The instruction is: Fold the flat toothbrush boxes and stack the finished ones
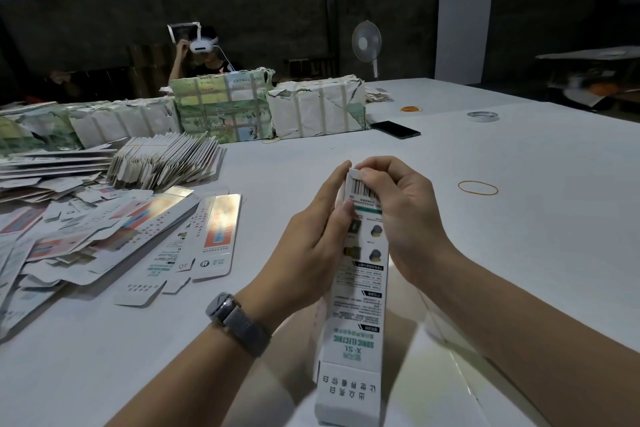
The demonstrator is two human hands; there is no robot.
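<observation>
Desk (485, 163): being covered at left by flat boxes (104, 229).
Box (360, 288): being held upright.
Fingers: both hands (311, 243) (405, 218) pinching its top flap.

Both in on the toothbrush box (360, 288): left hand (311, 246) bracing its side, right hand (398, 215) pinching the far-end flap; flat boxes (104, 236) heaped alongside.
</observation>
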